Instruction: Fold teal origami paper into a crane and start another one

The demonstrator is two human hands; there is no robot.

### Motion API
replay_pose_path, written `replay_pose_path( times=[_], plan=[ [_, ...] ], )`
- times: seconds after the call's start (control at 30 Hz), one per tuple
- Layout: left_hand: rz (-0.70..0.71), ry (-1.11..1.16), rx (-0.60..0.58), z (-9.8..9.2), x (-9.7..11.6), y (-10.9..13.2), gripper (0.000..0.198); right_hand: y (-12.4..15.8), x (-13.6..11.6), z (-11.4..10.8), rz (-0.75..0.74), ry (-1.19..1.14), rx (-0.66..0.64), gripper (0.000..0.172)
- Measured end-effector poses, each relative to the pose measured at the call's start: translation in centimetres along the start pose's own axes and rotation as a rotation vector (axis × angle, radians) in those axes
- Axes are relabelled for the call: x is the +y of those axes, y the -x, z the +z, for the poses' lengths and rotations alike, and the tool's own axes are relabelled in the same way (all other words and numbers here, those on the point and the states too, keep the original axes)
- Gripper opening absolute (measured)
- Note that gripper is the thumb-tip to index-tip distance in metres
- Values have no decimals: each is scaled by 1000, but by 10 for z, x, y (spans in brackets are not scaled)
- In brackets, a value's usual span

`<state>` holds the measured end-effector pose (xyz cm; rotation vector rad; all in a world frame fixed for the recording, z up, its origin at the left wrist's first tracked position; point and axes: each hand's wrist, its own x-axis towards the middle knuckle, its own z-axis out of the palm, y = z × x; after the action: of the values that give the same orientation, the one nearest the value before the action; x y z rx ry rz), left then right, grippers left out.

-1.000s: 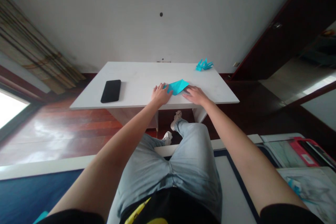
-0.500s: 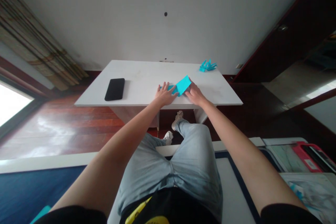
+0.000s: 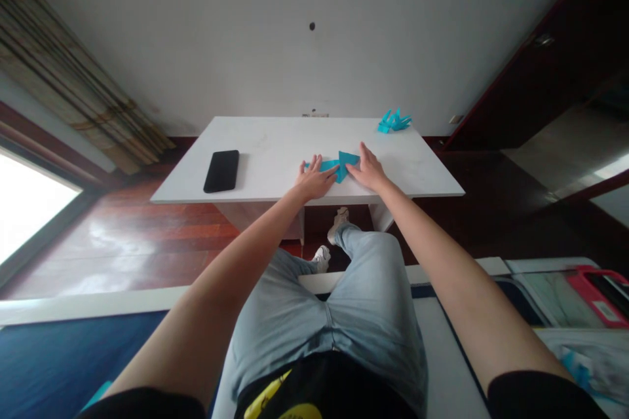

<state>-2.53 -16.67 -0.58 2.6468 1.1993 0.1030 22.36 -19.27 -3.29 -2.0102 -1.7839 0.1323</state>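
Observation:
A sheet of blue paper [image 3: 343, 169], partly folded, lies on the white table [image 3: 275, 144] near its front edge. My left hand [image 3: 314, 181] rests on the paper's left part with its fingers spread. On the right part, my right hand [image 3: 369, 170] lies with its fingers stretched out, touching the paper's right side. Parts of the sheet are hidden under both hands. Toward the table's back right corner sits a spiky folded blue paper piece [image 3: 393, 121], apart from my hands.
A black tablet-like slab [image 3: 222, 171] lies on the table's left side. Beyond the table stands a grey wall [image 3: 255, 33]. My legs [image 3: 373, 268] reach under the table. A red-framed item [image 3: 599, 298] and a plastic bag with blue bits [image 3: 590, 366] lie at lower right.
The raised right part of the blue paper has come down flat to the table, with my right hand pressing on it. My left hand stays on the left part.

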Motion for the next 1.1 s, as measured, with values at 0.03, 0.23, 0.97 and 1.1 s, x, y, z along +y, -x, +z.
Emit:
replay_pose_path(
  times=[0.03,0.23,0.97,1.1],
  plan=[
    [15,-10,6,0,0,0,69,-1,-2,0,8,22,-8,107],
    [-35,58,46,2,3,0,86,0,-8,1,0,70,-46,107],
    [-49,100,188,-15,-44,-58,96,-19,38,-24,274,200,79,65],
    [-60,139,226,-18,-56,-90,92,-20,33,-28,281,234,49,65]
  ],
)
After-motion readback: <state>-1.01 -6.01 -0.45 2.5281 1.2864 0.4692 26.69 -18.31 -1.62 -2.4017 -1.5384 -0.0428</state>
